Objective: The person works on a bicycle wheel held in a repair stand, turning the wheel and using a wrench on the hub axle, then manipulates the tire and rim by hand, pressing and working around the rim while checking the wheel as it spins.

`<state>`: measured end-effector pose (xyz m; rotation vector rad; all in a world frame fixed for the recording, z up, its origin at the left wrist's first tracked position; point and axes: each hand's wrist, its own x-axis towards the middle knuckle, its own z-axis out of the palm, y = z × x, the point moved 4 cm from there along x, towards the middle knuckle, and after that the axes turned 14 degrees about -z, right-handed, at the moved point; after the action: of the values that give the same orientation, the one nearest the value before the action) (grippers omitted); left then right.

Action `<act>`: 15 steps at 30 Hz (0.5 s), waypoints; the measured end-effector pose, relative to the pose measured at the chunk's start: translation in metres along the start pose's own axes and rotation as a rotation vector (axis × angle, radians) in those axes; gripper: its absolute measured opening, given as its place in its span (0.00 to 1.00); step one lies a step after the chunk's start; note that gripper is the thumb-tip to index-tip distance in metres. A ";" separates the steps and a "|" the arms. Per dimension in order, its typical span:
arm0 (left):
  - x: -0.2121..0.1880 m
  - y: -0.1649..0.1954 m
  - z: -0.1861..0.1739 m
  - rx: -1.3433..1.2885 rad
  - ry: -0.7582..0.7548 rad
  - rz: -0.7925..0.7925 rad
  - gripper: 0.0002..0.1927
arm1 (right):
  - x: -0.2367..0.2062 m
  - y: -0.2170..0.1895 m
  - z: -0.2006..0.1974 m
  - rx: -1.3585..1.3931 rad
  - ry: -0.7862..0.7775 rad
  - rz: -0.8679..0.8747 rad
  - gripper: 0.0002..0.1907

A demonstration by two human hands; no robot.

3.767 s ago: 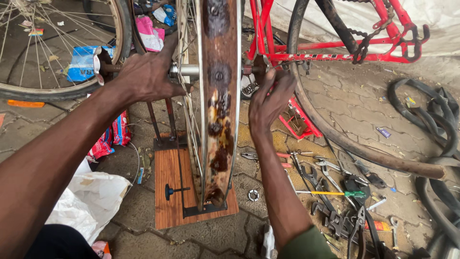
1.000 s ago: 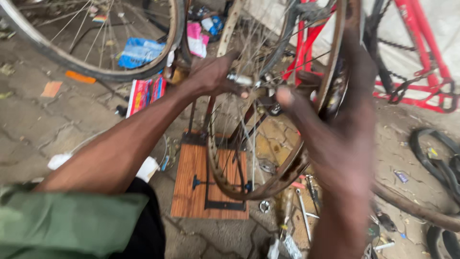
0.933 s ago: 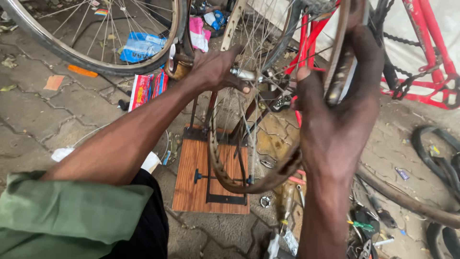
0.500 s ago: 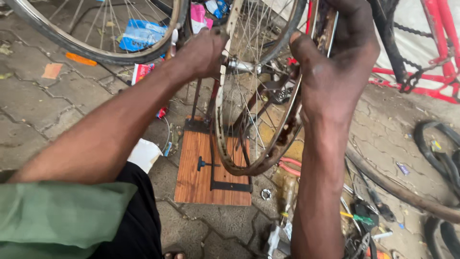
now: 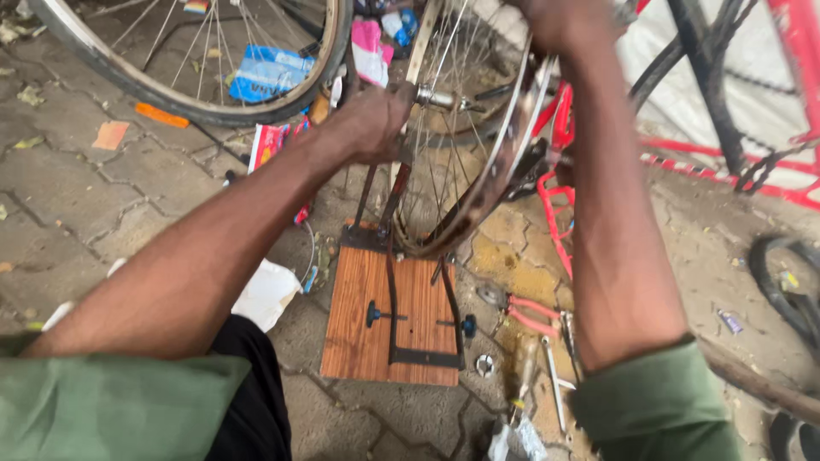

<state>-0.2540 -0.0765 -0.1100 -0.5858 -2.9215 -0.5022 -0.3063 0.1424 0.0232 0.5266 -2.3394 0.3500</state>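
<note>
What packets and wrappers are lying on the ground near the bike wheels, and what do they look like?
Blue plastic packet: flat, rectangular, behind the spokes of the tyred wheel, top left.
Pink and white wrapper: crumpled, top centre, beside the bare rim.
Red printed packet: flat, on the paving below the tyred wheel, partly hidden by the left arm.
Small orange card: flat rectangle, on the paving at left.
White crumpled bag: left of the wooden stand base.

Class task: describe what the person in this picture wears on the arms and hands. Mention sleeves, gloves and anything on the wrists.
Both hands are bare: the left hand shows no glove or ring, and the right hand is partly cut off by the top edge. Both forearms are uncovered, with no watch or band on the wrists. Olive-green sleeves end near the elbows, plain fabric with no markings.
</note>
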 end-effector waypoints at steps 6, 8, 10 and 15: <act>0.006 -0.002 0.005 0.016 -0.003 -0.052 0.28 | -0.028 -0.025 -0.008 0.045 0.151 -0.236 0.36; 0.007 -0.004 0.007 -0.013 -0.015 -0.084 0.24 | -0.049 -0.038 -0.012 0.057 0.163 -0.268 0.41; 0.007 -0.008 0.015 -0.069 -0.206 -0.196 0.22 | -0.065 -0.040 -0.009 0.079 0.170 -0.182 0.39; 0.005 -0.004 0.011 -0.034 -0.104 -0.158 0.25 | 0.013 -0.026 0.016 0.194 0.166 -0.232 0.31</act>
<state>-0.2612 -0.0742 -0.1208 -0.3977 -3.0801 -0.5564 -0.3122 0.1102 0.0234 0.8224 -2.0706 0.4929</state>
